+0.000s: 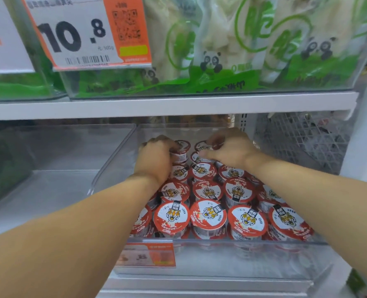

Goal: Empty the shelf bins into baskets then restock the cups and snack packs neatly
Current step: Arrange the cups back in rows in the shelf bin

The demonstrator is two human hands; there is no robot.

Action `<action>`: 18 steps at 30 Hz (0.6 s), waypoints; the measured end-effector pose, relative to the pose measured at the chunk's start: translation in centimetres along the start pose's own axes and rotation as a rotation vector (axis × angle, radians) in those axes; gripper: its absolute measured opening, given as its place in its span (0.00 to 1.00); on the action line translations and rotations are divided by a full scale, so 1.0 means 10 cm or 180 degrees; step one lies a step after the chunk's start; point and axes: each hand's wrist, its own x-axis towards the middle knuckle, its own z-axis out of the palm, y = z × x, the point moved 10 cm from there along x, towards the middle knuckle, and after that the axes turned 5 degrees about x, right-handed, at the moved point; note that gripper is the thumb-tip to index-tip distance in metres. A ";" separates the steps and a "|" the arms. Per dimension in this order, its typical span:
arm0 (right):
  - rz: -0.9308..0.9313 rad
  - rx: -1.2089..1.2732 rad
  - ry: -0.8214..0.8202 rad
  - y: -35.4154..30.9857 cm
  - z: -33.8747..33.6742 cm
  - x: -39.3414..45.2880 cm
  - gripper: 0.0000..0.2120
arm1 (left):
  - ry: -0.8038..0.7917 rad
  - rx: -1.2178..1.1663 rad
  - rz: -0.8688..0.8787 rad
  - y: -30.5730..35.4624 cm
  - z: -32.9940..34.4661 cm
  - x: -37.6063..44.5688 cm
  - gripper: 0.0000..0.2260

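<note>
The left hand (155, 157) curls around a tiger-label cup (180, 152) at the back of the clear bin (221, 258). The right hand (228, 150) grips a neighbouring back-row cup (202, 146).

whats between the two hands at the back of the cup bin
Head view: tiger-lid cups fill the gap between the left hand and right hand.

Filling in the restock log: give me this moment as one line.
stage: restocking | left hand: grips red-and-white tiger-lid cup | right hand: on rear cup | place: clear plastic bin
</note>
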 end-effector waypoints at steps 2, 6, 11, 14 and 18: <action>-0.0121 0.0074 0.0108 -0.03 0.02 0.02 0.19 | 0.0001 0.0164 0.0023 0.00 -0.01 -0.01 0.15; -0.0227 0.0154 0.0156 0.00 0.13 0.04 0.16 | 0.0044 0.0033 -0.0042 0.00 -0.04 -0.04 0.13; -0.0299 0.0220 0.0154 -0.01 0.15 0.02 0.18 | 0.0196 -0.0066 -0.0180 -0.04 -0.07 -0.04 0.14; -0.0365 0.0209 0.0159 -0.02 0.16 0.00 0.17 | 0.0248 0.0081 -0.0189 -0.05 -0.09 -0.04 0.12; -0.0476 0.0032 0.0181 -0.11 0.14 -0.05 0.17 | 0.0142 0.0302 -0.0162 -0.03 -0.09 -0.05 0.12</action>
